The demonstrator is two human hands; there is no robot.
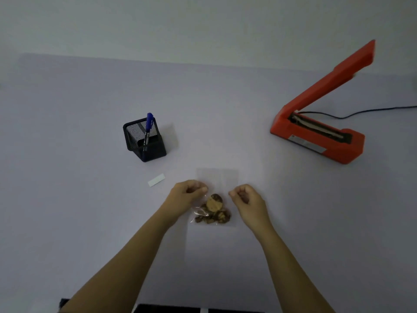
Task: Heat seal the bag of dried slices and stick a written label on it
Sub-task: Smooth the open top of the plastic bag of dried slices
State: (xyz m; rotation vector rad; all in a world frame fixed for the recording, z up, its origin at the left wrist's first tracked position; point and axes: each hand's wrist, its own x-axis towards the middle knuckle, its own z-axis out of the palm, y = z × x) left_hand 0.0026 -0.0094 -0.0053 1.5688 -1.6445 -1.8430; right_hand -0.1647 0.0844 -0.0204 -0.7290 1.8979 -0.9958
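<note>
Head view recorded a pale tabletop (90, 222) under dim light. Bag (217, 178), of clear film, lay flat at near centre, its mouth toward the far side. Slices (214, 210), brown and dried, sat heaped in the near end of the bag; the far part of the bag was flat.

Left hand (188, 191) was curled, thumb and fingertips pinching the bag's left edge just beside the slices, where the film showed creasing. Right hand (245, 195) was likewise curled, fingertips closed on the bag's right edge. The clear film made that contact faint, but the fingertips overlapped the bag's outline. Both forearms reached in from the near edge.

Label (156, 180), a small white strip, lay flat on the tabletop left of the bag, near the left hand but apart from it. Holder (144, 138), black mesh, stood farther off on the left with a blue pen (148, 127) upright inside.

Sealer (320, 134), orange-red, stood far right, well apart from the bag, its arm raised and the sealing strip exposed. A black cord (361, 112) ran from it off to the right.
</note>
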